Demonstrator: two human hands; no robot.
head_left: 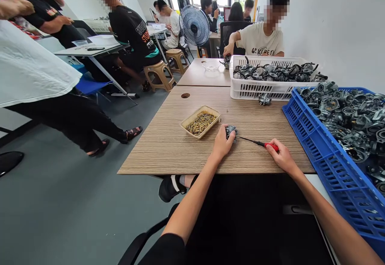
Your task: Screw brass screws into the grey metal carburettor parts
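My left hand (223,144) is closed around a small grey metal carburetor (231,130), holding it on the wood-grain table (162,144). In my right hand (282,155) is a screwdriver (259,142) with a red and black handle; its thin shaft points left, and the tip meets the carburetor's right side. Whether the tip sits in a screw is too small to tell. Left of the carburetor stands a beige tray (185,130) of small brass-coloured screws or jets.
At my right stands a blue crate (327,152) heaped with metal carburetors. Behind it, a white basket (240,92) holds more, with one loose carburetor (264,99) in front. A co-worker (258,40) sits across the table; another person (39,68) stands at left.
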